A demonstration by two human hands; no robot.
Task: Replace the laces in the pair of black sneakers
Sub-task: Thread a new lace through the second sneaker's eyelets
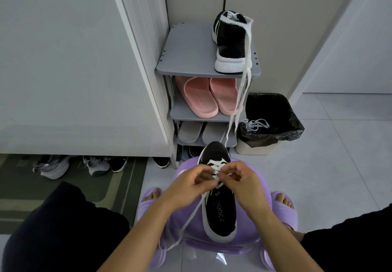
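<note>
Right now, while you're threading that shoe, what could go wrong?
1. The left hand and right hand both pinch the white lace, so nothing grips the sneaker itself. A hard tug might slide it off the purple stool.
2. The other sneaker sits at the edge of the rack's top shelf, and its long lace dangles down towards the stool. Snagging that lace could pull the shoe down.
</note>
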